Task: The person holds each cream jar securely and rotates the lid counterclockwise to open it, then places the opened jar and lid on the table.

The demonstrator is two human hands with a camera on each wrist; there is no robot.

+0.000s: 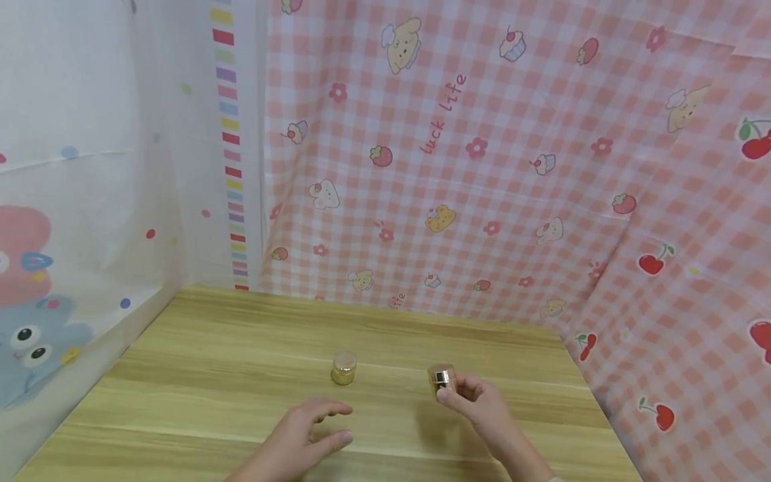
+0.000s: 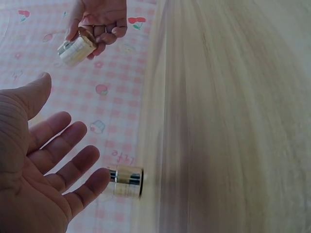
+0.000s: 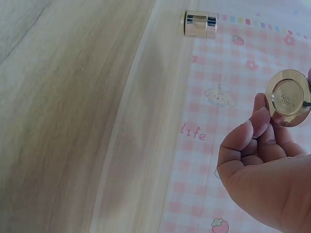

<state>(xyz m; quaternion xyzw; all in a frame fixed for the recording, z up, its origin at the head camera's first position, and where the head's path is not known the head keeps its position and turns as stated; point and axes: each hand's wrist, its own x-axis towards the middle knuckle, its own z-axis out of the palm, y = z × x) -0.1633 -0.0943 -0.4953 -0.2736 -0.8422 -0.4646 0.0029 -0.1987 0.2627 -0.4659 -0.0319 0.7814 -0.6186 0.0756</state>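
In the head view my right hand [image 1: 482, 405] grips a small gold jar [image 1: 442, 380] between thumb and fingers, held up off the wooden table. The right wrist view shows this gold jar's [image 3: 287, 99] round base with printed characters on it. My left hand [image 1: 304, 432] is held over the table with fingers spread and nothing in it. Beyond its fingertips a second gold jar [image 1: 344, 368] stands upright on the table, apart from both hands. This second jar [image 2: 127, 181] shows partly behind the left fingers in the left wrist view.
The table [image 1: 241, 361] has a light wood-grain top. A pink checked cloth [image 1: 409, 254] hangs along its back and right sides. At the left hangs a white cloth [image 1: 102, 181] with cartoon figures.
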